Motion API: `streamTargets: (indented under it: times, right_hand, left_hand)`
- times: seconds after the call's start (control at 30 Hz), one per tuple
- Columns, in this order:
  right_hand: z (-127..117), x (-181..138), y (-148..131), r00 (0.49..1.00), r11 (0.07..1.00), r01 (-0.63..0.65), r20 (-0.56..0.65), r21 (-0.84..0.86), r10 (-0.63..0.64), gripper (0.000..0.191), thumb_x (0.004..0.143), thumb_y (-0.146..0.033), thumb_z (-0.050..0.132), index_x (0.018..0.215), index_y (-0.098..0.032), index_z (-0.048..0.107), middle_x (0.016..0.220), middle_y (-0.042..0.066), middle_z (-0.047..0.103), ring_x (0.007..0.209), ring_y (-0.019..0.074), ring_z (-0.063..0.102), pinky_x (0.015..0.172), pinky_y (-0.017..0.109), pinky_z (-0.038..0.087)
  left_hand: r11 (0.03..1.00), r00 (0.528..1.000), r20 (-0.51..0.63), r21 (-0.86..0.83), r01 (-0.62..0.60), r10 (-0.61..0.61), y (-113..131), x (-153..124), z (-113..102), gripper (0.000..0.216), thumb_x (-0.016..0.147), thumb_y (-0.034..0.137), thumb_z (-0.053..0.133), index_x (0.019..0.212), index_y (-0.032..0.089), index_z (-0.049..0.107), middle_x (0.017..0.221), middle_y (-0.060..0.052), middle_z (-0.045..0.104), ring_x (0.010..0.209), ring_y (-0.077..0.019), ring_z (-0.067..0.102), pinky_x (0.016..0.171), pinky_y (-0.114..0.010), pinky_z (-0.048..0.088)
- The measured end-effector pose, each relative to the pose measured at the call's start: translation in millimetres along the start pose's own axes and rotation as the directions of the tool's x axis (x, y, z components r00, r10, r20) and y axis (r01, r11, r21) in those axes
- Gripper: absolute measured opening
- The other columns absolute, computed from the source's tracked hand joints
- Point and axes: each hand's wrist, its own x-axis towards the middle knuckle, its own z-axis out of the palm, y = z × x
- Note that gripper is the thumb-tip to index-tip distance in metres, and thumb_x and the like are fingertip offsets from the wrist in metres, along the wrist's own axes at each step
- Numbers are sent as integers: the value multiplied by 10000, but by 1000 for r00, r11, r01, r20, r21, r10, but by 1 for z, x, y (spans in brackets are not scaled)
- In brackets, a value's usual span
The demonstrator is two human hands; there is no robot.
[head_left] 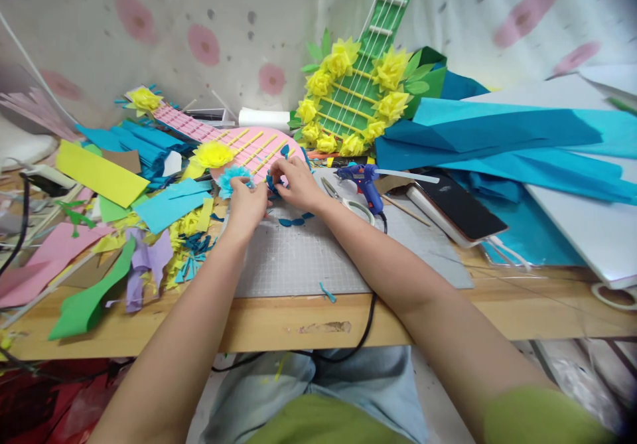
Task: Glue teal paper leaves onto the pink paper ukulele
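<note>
A pink paper guitar (256, 142) with yellow strips and paper flowers lies at the back of the grey cutting mat (298, 265). My right hand (301, 182) is closed, its fingertips pinching a dark blue paper flower (271, 181) at the guitar's lower edge. Close beside it, my left hand (246, 205) is curled with its fingertips pressed together at the same spot. What they hold, if anything, is hidden. A light blue paper flower (233, 178) shows just behind my left hand, next to a yellow flower (213, 154). Loose dark blue petals (291, 222) lie on the mat below my hands.
Right of my hands are scissors (355, 208), a blue glue gun (363, 182) with its cord, and a phone (460, 202). A green paper guitar (343, 102) stands behind. Paper scraps (102, 172) crowd the left; blue sheets (497, 132) cover the right.
</note>
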Motion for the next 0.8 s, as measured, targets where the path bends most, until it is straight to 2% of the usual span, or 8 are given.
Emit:
streamTargets:
  times: [0.17,0.27,0.37,0.43,0.5,0.6,0.7,0.8]
  right_hand:
    - [-1,0,-2,1000,1000,-14,0,12,14,275,702,-80,468,948,-180,537,889,60,633,933,238,467,860,373,360]
    - [-3,-1,-4,1000,1000,-17,-11,21,17,263,705,-89,470,942,-182,534,892,61,634,933,239,471,858,373,362]
    - [-8,0,-7,999,999,-23,-22,23,24,237,721,-108,463,936,-184,530,899,63,638,937,239,475,867,381,358]
    - [-14,0,-8,999,999,-32,-31,31,33,227,722,-116,467,930,-184,526,892,58,642,936,233,484,875,379,358]
    - [-22,-1,-8,998,997,-50,-40,50,52,229,712,-116,475,925,-183,522,880,50,643,921,220,501,871,368,366]
    - [-37,-7,-3,995,990,-96,-30,101,99,240,698,-108,467,920,-182,520,863,40,637,844,188,536,821,338,399]
    - [-51,-21,3,988,977,-152,30,149,149,218,686,-107,474,884,-178,532,826,28,626,753,156,549,748,304,424]
    - [-64,-40,7,971,961,-224,119,159,207,150,681,-133,517,822,-169,557,796,23,623,725,143,549,714,290,427]
  left_hand:
    - [1000,1000,-4,17,-3,3,1,2,1,425,776,230,495,1174,127,389,790,-85,660,633,-217,648,431,-291,461]
    - [996,999,-12,76,-43,44,-1,2,-1,399,773,240,498,1149,153,396,768,-65,661,647,-221,648,529,-328,499]
    - [966,977,-68,177,-188,202,-5,-4,-5,371,774,231,496,1130,178,409,825,-53,675,692,-199,641,678,-337,503]
    - [919,934,-102,244,-310,343,-8,-11,-8,361,780,229,495,1132,197,418,930,-44,678,721,-171,633,735,-315,481]
    - [858,887,-90,317,-405,452,-12,-19,-9,330,800,244,490,1125,210,443,991,-30,670,738,-149,624,747,-290,457]
    - [760,856,79,423,-493,511,-19,-27,-7,220,839,284,477,1041,225,541,954,-8,673,750,-138,614,726,-265,425]
    - [700,850,294,482,-526,436,-25,-32,-1,176,839,326,513,952,240,617,937,-2,673,770,-145,610,688,-259,408]
    - [670,847,364,519,-530,388,-26,-34,7,202,817,371,561,945,236,640,1033,-26,640,859,-169,614,685,-270,414]
